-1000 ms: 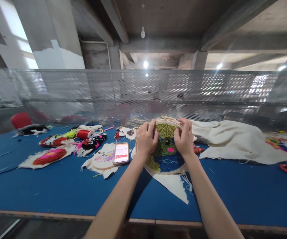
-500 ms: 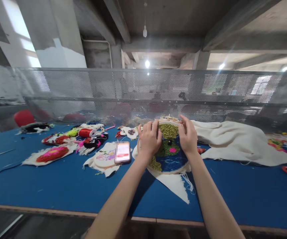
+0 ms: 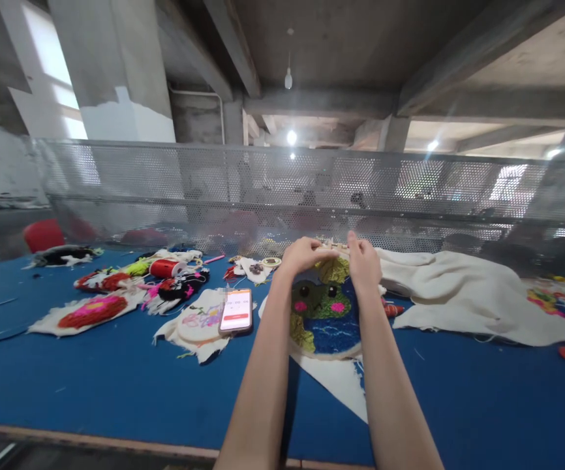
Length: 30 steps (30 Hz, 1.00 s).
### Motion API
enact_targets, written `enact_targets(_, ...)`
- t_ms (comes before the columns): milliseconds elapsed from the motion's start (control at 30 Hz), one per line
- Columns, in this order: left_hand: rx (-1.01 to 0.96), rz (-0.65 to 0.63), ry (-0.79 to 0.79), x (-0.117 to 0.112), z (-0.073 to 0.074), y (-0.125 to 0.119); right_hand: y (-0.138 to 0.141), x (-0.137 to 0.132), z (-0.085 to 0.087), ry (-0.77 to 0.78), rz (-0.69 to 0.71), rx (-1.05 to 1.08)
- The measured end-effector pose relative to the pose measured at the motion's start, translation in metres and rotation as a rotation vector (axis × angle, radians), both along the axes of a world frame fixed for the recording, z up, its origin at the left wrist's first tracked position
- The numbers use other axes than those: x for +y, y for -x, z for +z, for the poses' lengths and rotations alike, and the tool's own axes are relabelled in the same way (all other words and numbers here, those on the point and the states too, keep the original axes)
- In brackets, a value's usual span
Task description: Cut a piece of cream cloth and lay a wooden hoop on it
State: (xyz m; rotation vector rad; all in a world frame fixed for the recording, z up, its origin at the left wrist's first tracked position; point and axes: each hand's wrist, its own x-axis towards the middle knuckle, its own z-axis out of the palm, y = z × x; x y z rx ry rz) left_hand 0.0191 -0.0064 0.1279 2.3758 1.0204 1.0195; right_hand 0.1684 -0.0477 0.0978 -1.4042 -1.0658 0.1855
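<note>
- Currently, the embroidery hoop (image 3: 326,320) rests on the blue table (image 3: 116,378), frog design facing up, just beside the phone (image 3: 236,311).
- The left hand (image 3: 305,254) has its fingers curled closed on the hoop's far rim, at the wooden clamp.
- The right hand (image 3: 363,264) pinches the same clamp, thumb raised.
- A white cloth (image 3: 453,287) lies near, on the right.
</note>
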Motion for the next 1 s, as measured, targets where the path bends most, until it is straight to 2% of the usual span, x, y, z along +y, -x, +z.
enact_targets(100, -0.003, 0.045, 0.001, 0.009, -0.010, 0.002, -0.007, 0.002, 0.000, 0.028, 0.228, 0.027)
enact_targets(200, -0.003, 0.011, 0.024, 0.013, -0.014, 0.005, -0.016, -0.005, 0.009, 0.109, 0.445, 0.016)
enact_targets(267, -0.025, -0.025, 0.025, 0.013, -0.012, 0.005, -0.019, -0.009, 0.017, 0.163, 0.532, 0.050)
enact_targets(400, -0.084, -0.034, -0.002, 0.007, -0.006, 0.005, -0.018, -0.008, 0.031, 0.158, 0.548, 0.013)
enact_targets(533, -0.094, -0.047, 0.013, -0.003, 0.003, 0.009, -0.017, -0.008, 0.038, 0.128, 0.570, -0.087)
enact_targets(733, -0.046, -0.139, 0.105, -0.013, 0.012, 0.020, -0.022, -0.023, 0.044, 0.049, 0.773, -0.168)
enact_targets(800, -0.042, -0.175, 0.124, -0.013, 0.014, 0.021, -0.025, -0.025, 0.044, 0.028, 0.733, -0.153)
enact_targets(867, -0.046, -0.204, 0.143, -0.013, 0.014, 0.021, -0.028, -0.023, 0.043, 0.065, 0.671, -0.178)
enact_targets(1000, -0.034, -0.182, 0.132, -0.011, 0.014, 0.021, -0.031, -0.019, 0.039, 0.181, 0.764, -0.303)
